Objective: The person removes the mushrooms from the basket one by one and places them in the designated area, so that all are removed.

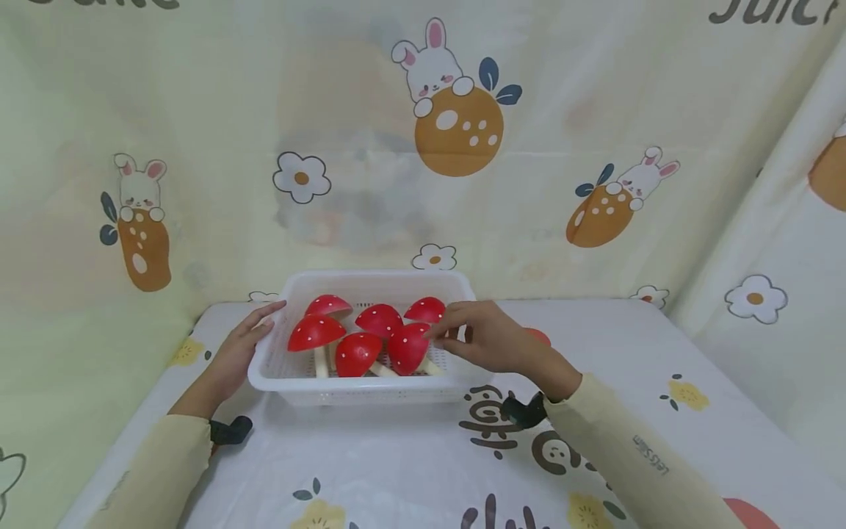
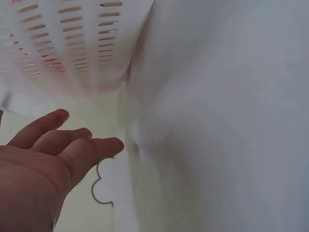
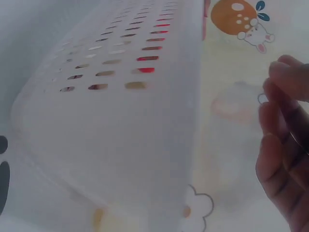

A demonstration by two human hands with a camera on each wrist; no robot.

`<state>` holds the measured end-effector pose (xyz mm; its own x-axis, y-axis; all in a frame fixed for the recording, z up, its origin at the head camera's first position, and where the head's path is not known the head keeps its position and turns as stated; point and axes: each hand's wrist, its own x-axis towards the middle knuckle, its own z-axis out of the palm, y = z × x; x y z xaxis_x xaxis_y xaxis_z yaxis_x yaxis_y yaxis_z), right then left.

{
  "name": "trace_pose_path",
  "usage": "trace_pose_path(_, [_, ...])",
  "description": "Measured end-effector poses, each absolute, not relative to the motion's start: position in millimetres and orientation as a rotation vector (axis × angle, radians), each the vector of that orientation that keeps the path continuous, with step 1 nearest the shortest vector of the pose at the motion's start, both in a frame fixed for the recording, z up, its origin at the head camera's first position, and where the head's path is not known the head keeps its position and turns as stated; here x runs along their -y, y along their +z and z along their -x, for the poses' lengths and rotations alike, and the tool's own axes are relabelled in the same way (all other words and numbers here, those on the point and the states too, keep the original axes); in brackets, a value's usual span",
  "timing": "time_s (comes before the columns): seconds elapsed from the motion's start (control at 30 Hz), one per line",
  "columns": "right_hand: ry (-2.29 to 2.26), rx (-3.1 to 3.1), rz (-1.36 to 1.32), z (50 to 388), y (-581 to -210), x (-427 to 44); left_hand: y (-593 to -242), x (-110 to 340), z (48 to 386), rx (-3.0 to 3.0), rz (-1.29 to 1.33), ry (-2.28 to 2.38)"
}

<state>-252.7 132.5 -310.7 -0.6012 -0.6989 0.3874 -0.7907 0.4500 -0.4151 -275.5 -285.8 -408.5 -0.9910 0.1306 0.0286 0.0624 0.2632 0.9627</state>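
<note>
Red mushrooms (image 1: pixel 316 334), head view: six, bunched inside the white basket (image 1: pixel 370 395), some upright, some tipped, stems (image 1: pixel 321 361) at odds.
Left hand (image 1: pixel 230 361), head view: up at the left rim (image 1: pixel 258 370), fingers extended, wrapped round nothing.
Right hand (image 1: pixel 499 339), head view: in at the front-right cap (image 1: pixel 406 349), fingers half curled; touching or just above, hard to tell.
Crowded caps: likely trouble, a neighbour toppled by one careless brush, with so little room between.
Left wrist view: fingers straight beside the slotted wall (image 2: pixel 91 43); from any sudden push, probably a skewed basket.
Right wrist view: fingers loosely bent above the rim, nothing visibly gripped; from too low a wrist, perhaps a bump.
</note>
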Motion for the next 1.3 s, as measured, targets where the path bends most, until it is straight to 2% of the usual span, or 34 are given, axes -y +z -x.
trace_pose_path(0.3, [0.732, 2.684, -1.306, 266.8, -317.5, -113.5, -411.5, 286.6, 276.1, -2.487, -0.196, 1.851])
trace_pose_path(0.5, [0.456, 2.722, -1.270, 279.3, -296.3, -107.9, -411.2, 289.3, 276.6, -2.527, -0.202, 1.838])
trace_pose_path(0.7, [0.419, 2.713, -1.367, 291.7, -282.8, -91.9, -411.0, 290.1, 276.2, -2.511, -0.195, 1.846])
trace_pose_path(1.07, [0.467, 2.945, -1.381, 301.9, -298.7, -80.8, -414.4, 286.3, 281.3, -2.490, -0.179, 1.853])
trace_pose_path(1.3, [0.246, 3.082, -1.297, 307.2, -305.5, -70.5, -416.5, 288.9, 280.7, -2.501, -0.168, 1.854])
